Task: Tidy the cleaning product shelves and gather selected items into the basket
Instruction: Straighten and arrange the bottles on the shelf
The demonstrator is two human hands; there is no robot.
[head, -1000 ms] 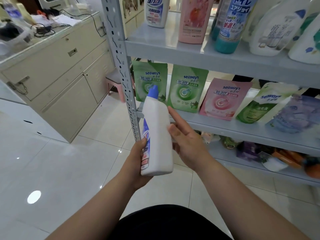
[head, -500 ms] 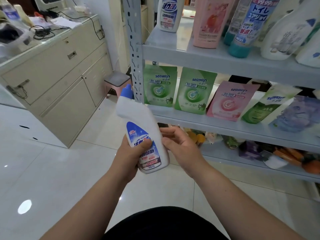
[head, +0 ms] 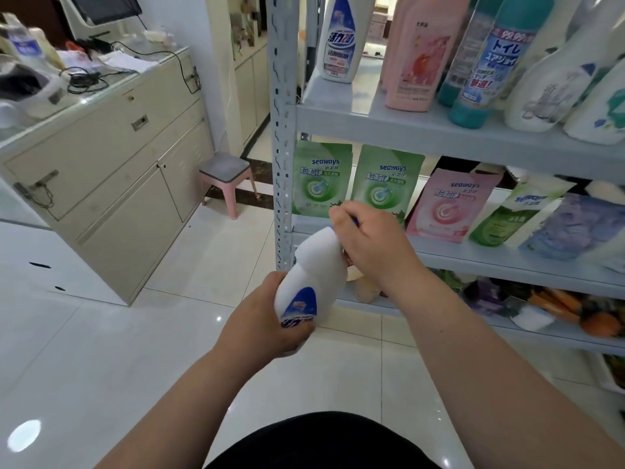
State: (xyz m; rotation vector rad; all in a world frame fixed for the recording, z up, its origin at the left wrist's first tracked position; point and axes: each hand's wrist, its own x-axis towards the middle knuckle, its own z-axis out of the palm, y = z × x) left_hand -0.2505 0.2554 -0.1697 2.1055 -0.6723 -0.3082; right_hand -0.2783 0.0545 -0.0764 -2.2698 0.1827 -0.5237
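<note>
White cleaner bottle (head: 314, 265) held in the air between both hands, tilted with its neck up and away from the person. Left hand (head: 267, 319) curls round the labelled base. Right hand (head: 368, 242), above and just beyond the left, closes over the blue cap (head: 353, 221). Behind the right hand, green pouches (head: 321, 179) stand on the middle shelf (head: 473, 262); higher up, a matching bottle (head: 341, 38) stands on the upper shelf (head: 406, 130).

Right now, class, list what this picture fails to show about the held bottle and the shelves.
Head view:
The white bottle: cap mostly covered by the right hand.
Its label's lower half: under the left hand.
Top-shelf bottles: tops cut by the upper edge.
Bottom-shelf goods: blurred.
Basket: out of frame.
</note>
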